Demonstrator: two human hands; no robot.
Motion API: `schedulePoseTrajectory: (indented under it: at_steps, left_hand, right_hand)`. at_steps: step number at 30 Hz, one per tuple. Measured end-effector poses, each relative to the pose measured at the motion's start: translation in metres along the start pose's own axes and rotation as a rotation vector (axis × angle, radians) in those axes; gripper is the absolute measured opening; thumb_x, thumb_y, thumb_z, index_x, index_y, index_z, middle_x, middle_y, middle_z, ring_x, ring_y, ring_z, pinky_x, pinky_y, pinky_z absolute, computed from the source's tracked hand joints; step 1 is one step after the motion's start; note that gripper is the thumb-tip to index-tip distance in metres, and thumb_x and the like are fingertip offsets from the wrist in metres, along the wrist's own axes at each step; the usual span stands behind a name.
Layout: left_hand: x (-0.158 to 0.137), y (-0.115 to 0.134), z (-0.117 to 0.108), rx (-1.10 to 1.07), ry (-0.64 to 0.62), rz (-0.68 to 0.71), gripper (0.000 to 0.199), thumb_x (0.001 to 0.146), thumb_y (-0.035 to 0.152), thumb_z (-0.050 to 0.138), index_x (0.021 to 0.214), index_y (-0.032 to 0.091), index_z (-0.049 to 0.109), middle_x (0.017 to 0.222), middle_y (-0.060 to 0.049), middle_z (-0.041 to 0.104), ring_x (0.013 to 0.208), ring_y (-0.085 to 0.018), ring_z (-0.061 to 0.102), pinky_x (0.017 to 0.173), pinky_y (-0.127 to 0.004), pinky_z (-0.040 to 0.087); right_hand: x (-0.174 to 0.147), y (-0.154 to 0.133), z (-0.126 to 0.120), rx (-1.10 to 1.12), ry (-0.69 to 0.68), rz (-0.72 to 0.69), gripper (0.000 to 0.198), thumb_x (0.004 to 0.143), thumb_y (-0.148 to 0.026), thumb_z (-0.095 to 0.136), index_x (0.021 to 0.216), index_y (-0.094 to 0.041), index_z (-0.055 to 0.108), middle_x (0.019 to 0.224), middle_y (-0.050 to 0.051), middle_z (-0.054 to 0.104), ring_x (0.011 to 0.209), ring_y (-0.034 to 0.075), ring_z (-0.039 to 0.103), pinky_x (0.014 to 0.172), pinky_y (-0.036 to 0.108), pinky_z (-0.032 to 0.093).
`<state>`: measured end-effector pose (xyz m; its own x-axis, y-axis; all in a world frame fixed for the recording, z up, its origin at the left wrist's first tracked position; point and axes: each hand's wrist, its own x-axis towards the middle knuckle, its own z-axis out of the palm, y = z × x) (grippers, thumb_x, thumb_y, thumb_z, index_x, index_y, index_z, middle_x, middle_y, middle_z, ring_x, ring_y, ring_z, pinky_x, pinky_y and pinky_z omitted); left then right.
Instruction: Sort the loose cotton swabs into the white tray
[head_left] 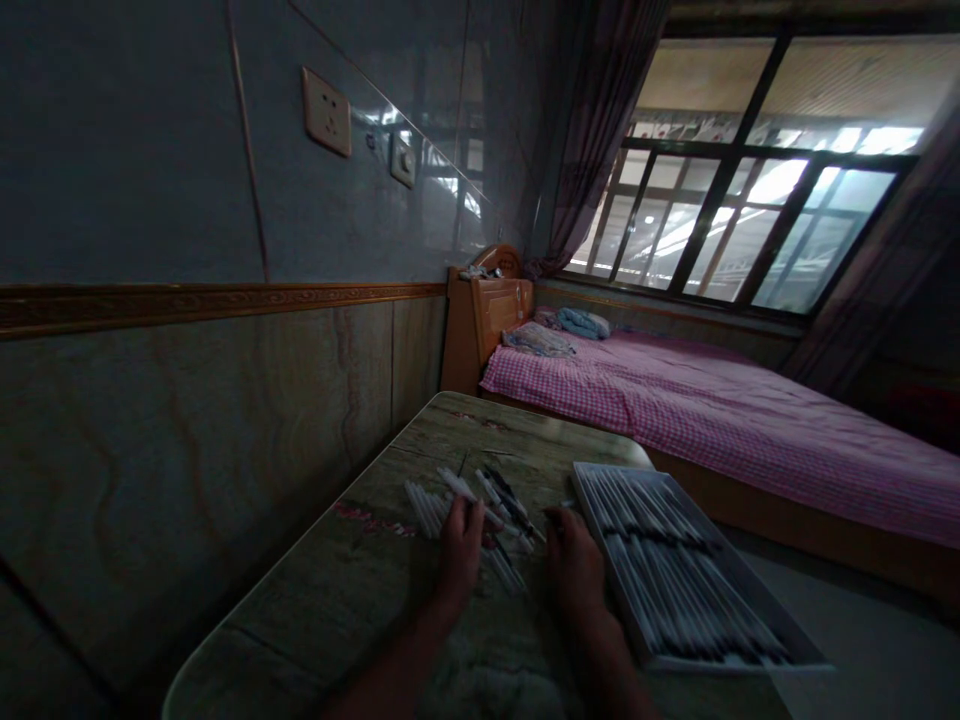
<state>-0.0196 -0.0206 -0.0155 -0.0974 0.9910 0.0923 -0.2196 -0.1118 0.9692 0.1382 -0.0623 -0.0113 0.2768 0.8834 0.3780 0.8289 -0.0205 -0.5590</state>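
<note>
My left hand (461, 535) is over the table with thumb and forefinger drawn together, among loose pale pen tubes. What it pinches, if anything, is too dim to make out. Beside it, to the left, lies a row of whitish pen tubes (425, 510). Between the hands are several dark and clear pens (506, 497), and a clear tube (506, 572) lies nearer to me. My right hand (576, 560) has its fingers curled together left of the white tray (750, 580); its fingertips are dark and blurred. Many pens with clear barrels and black ends (675, 560) fill the tray.
The table (315, 610) has a marbled top with rounded corners. A tiled wall (225, 400) runs along its left. Beyond it stands a bed (675, 390) with a pink checked sheet and a wooden headboard (499, 310). The tray overhangs the table's right edge.
</note>
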Motion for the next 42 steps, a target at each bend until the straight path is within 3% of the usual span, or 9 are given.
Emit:
schedulePoseTrajectory:
  at_steps: [3,6,11,18,25,33,38,42]
  left_hand:
    - [0.004,-0.001,-0.001,-0.064,0.047,-0.039,0.030,0.075,0.051,0.056,0.078,0.021,0.051,0.068,-0.002,0.065,0.056,-0.019,0.064,0.046,-0.028,0.049]
    - [0.005,-0.001,0.000,-0.087,0.046,-0.031,0.031,0.071,0.047,0.062,0.083,0.020,0.051,0.069,-0.002,0.066,0.058,-0.019,0.066,0.047,-0.027,0.048]
    - [0.005,0.000,0.000,-0.090,0.035,-0.015,0.031,0.069,0.043,0.064,0.086,0.019,0.052,0.071,-0.001,0.066,0.059,-0.017,0.065,0.047,-0.025,0.048]
    - [0.007,-0.003,-0.002,-0.081,0.049,-0.006,0.031,0.068,0.045,0.066,0.080,0.019,0.055,0.068,-0.002,0.066,0.060,-0.018,0.065,0.049,-0.025,0.049]
    - [0.005,-0.001,-0.001,-0.077,0.053,0.000,0.032,0.066,0.046,0.068,0.078,0.019,0.056,0.065,-0.001,0.065,0.059,-0.018,0.065,0.050,-0.026,0.049]
    - [0.008,-0.004,-0.002,-0.084,0.059,-0.009,0.031,0.069,0.047,0.066,0.079,0.019,0.056,0.064,-0.001,0.066,0.060,-0.019,0.067,0.050,-0.027,0.050]
    - [0.008,0.000,-0.002,-0.219,0.072,-0.118,0.031,0.072,0.047,0.065,0.080,0.020,0.054,0.073,-0.003,0.070,0.068,-0.022,0.071,0.052,-0.029,0.053]
    - [0.010,0.003,-0.003,-0.416,0.117,-0.223,0.027,0.074,0.039,0.067,0.082,0.019,0.051,0.077,-0.005,0.072,0.070,-0.022,0.073,0.060,-0.031,0.057]
  right_hand:
    - [0.007,0.007,-0.005,-0.252,-0.102,0.094,0.029,0.094,-0.023,0.038,0.108,-0.019,0.064,0.107,0.009,0.064,0.088,0.017,0.063,0.067,0.023,0.040]
    - [0.009,0.005,-0.006,-0.389,-0.190,0.091,0.028,0.095,-0.029,0.040,0.102,-0.021,0.066,0.103,0.008,0.063,0.090,0.018,0.062,0.065,0.024,0.039]
    - [0.006,-0.003,-0.008,-0.479,-0.244,0.046,0.023,0.091,-0.023,0.044,0.095,-0.021,0.067,0.103,0.008,0.064,0.093,0.020,0.061,0.066,0.025,0.039]
    - [0.001,-0.007,-0.019,-0.594,-0.324,0.008,0.030,0.090,-0.009,0.038,0.098,-0.014,0.066,0.098,0.015,0.068,0.092,0.024,0.066,0.069,0.029,0.042]
    - [-0.003,-0.007,-0.025,-0.584,-0.379,-0.025,0.028,0.084,-0.005,0.043,0.096,-0.011,0.067,0.097,0.018,0.070,0.091,0.027,0.068,0.070,0.031,0.044]
    - [-0.003,-0.006,-0.031,-0.559,-0.405,0.007,0.021,0.082,-0.015,0.050,0.094,-0.012,0.067,0.097,0.016,0.071,0.092,0.025,0.068,0.072,0.029,0.044]
    - [-0.002,-0.004,-0.032,-0.526,-0.366,0.051,0.018,0.083,-0.018,0.050,0.092,-0.013,0.065,0.094,0.015,0.071,0.089,0.024,0.067,0.066,0.028,0.040]
    - [0.000,-0.009,-0.031,-0.403,-0.346,-0.013,0.016,0.085,-0.019,0.048,0.090,-0.017,0.063,0.091,0.009,0.071,0.084,0.020,0.066,0.063,0.025,0.035]
